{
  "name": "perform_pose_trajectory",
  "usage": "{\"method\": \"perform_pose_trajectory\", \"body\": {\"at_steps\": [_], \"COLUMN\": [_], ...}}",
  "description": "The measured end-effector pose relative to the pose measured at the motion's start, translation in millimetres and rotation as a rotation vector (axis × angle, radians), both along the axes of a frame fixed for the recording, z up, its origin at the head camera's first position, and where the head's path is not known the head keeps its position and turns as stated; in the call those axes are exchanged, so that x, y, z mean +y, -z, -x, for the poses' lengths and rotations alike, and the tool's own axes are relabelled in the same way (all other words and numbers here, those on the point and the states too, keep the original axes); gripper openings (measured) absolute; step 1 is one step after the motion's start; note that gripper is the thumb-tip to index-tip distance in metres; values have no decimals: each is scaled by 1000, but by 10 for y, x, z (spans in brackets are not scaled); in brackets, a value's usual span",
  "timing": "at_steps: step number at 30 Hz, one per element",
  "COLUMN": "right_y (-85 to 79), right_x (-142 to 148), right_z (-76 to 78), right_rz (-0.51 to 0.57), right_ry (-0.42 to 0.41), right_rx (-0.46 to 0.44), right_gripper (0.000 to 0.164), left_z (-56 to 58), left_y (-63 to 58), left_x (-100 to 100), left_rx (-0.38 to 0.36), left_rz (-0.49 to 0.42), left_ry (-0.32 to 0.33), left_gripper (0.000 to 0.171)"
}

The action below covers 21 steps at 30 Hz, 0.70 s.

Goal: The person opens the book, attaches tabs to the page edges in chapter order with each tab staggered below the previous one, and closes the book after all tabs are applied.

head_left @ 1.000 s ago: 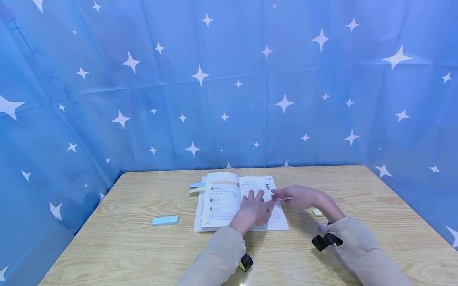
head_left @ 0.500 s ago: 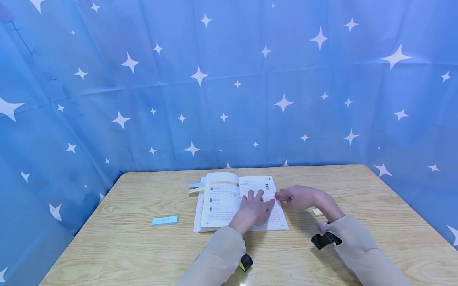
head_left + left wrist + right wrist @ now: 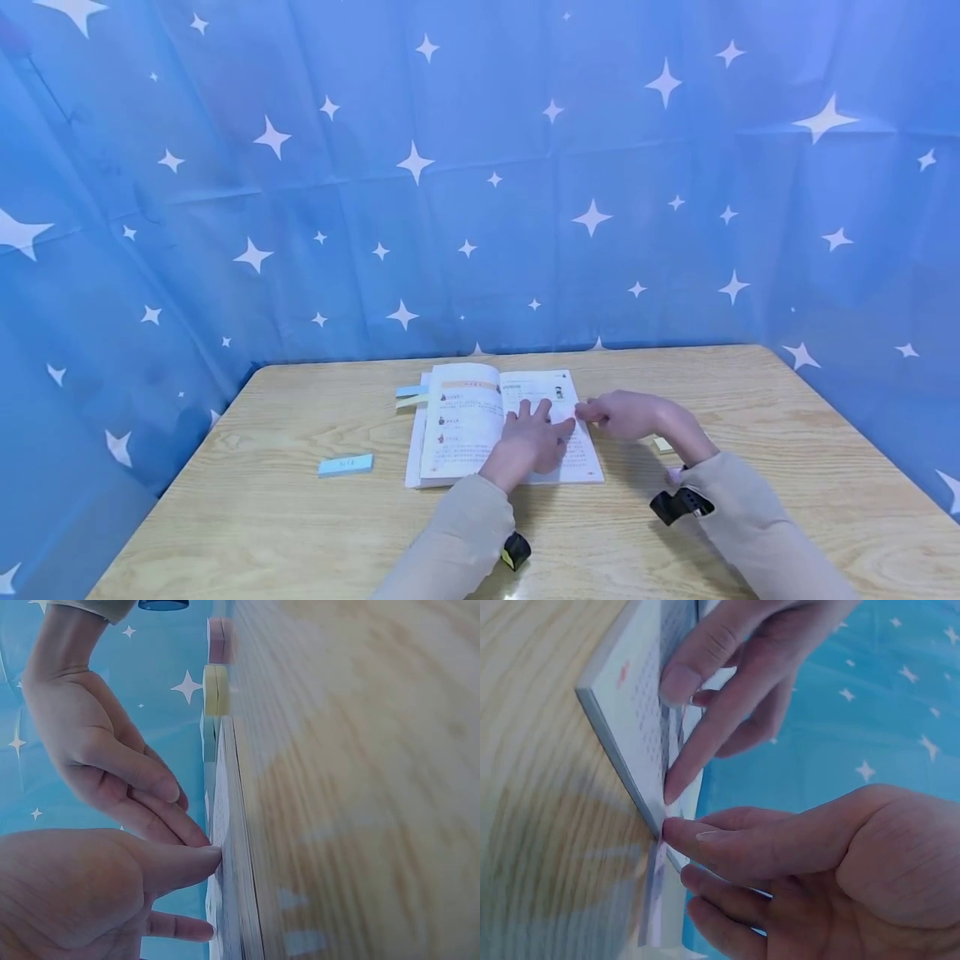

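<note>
A star-patterned blue curtain (image 3: 480, 208) hung behind the wood-grained desk (image 3: 247, 517), and toward its far side a printed book (image 3: 461, 437) lay open. A blue tab (image 3: 412, 390) and a pale yellow tab (image 3: 412, 402) stuck out past its left side. The left grip (image 3: 532, 439) was spread across the right-hand page (image 3: 583, 458). The right grip (image 3: 626, 414) had its fingers drawn together, tips at that page's outer edge; to my eye they pressed rather than pinched. By those tips a thin lavender strip (image 3: 654, 900) ran outward from the edge, though I couldn't tell whether it was stuck down. A yellow pad (image 3: 663, 445) lay near the right wrist; a blue pad (image 3: 346, 466) sat well apart, left of the book.

Fixing the strip seemed the step in hand. Done well, I judged, it called for steady weight from the left fingers so the paper couldn't creep, firm pressure only where strip overlapped page, and a straight lift afterward, since dragging might skew or peel it.
</note>
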State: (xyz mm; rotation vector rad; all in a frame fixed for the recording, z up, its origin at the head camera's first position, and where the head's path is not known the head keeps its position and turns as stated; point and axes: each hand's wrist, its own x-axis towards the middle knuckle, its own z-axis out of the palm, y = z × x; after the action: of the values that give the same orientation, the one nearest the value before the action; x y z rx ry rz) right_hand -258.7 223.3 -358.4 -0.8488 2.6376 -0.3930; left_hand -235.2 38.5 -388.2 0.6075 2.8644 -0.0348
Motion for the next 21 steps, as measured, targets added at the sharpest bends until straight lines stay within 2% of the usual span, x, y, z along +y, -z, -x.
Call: {"method": "perform_pose_trajectory", "body": {"at_steps": [4,11,15,21], "right_y": [-20,-37,-40,-8], "right_x": [-14,-81,-90,-76], "right_z": [-24,-64,-68,-33], "right_rz": [-20,-50,-56,-22], "right_ry": [24,39,45,15], "right_rx": [-7,-17,-7,69], "right_gripper": [45,43,43,39], "left_z": [-7,-9,-4,24], "left_y": [3,6,-3,0], "left_x": [-19,-18,-38,-126], "left_rx": [-10,19,37,57], "left_rz": [-10,18,23,-7], "left_ry": [1,10,41,119], "left_gripper": [48,49,48,45]}}
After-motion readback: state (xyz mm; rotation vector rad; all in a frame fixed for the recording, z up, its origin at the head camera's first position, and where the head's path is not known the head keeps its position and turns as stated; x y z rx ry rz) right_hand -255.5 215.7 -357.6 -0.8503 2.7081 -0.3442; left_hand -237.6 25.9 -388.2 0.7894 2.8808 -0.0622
